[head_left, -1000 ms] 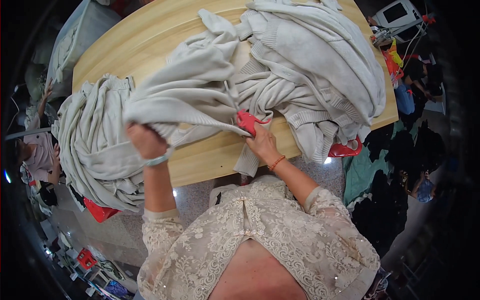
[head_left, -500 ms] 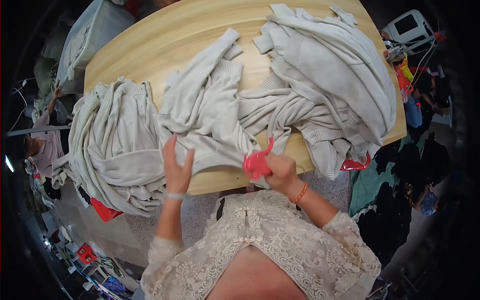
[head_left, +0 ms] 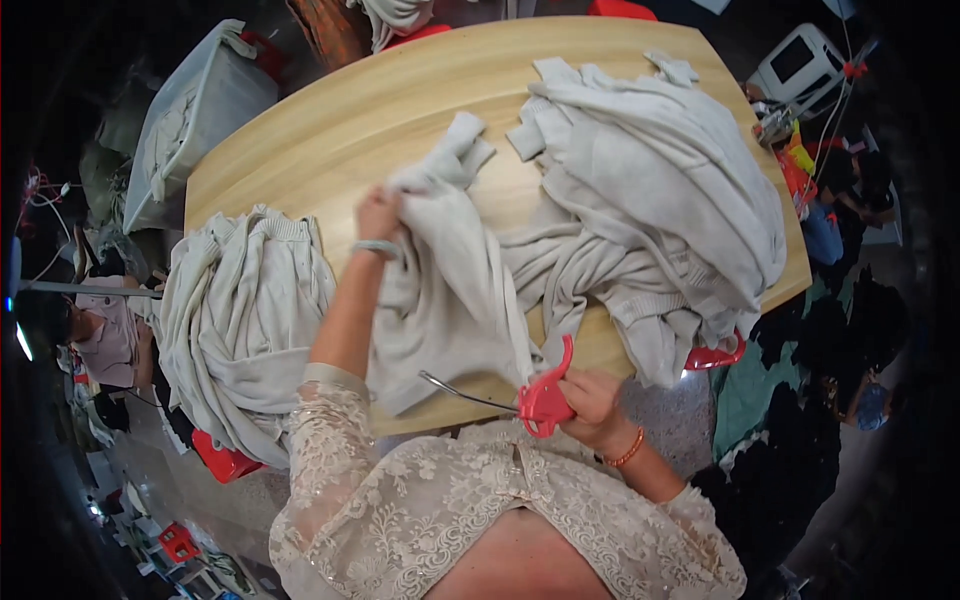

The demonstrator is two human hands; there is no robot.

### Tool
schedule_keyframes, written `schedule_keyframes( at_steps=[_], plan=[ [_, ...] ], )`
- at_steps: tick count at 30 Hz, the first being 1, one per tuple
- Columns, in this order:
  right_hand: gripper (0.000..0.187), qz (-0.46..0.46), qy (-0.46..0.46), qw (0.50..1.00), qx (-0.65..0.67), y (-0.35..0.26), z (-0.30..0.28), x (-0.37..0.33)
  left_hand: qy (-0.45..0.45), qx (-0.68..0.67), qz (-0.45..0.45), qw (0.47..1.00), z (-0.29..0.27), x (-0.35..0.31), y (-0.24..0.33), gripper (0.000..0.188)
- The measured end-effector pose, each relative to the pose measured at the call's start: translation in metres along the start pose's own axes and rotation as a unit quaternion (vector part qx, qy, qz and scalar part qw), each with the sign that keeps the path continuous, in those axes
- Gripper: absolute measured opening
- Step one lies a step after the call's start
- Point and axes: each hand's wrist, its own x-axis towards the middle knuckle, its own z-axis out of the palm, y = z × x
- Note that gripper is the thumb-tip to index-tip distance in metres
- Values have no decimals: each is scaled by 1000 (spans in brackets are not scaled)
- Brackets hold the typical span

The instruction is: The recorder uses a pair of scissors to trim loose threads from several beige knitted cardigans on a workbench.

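Observation:
My left hand [head_left: 379, 214] is closed on the upper part of a pale grey knitted sweater [head_left: 440, 290], which lies bunched on the table in front of me. Close to the table's near edge, my right hand [head_left: 592, 408] grips a red-handled tool [head_left: 545, 402] with a thin metal shaft that points left. The tool's exact kind is unclear. Its shaft crosses in front of the sweater's lower edge; whether it touches the cloth I cannot tell.
A pile of pale sweaters [head_left: 245, 320] hangs over the table's left side, and a larger heap [head_left: 660, 190] covers its right. The wooden table [head_left: 300, 130] has a plastic bin [head_left: 190, 130] beyond its left end. Another person [head_left: 105, 335] sits at far left.
My left hand has moved from the sweater's near edge to its upper part and closed on the cloth. The red-handled tool has turned, showing its metal shaft.

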Motion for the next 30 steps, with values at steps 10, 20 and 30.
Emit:
schedule_keyframes(
  at_steps=[10, 20, 30],
  plan=[
    [16, -65, -117, 991, -4, -3, 49, 21, 308, -53, -8, 950, -184, -85, -38, 42],
    [16, 288, -134, 947, 52, 71, 123, -54, 102, 482, 270, 827, -6, -103, -9, 77],
    [44, 400, -82, 913, -16, 97, 181, -6, 120, 571, 154, 798, 4, 2, -42, 17]
  ],
)
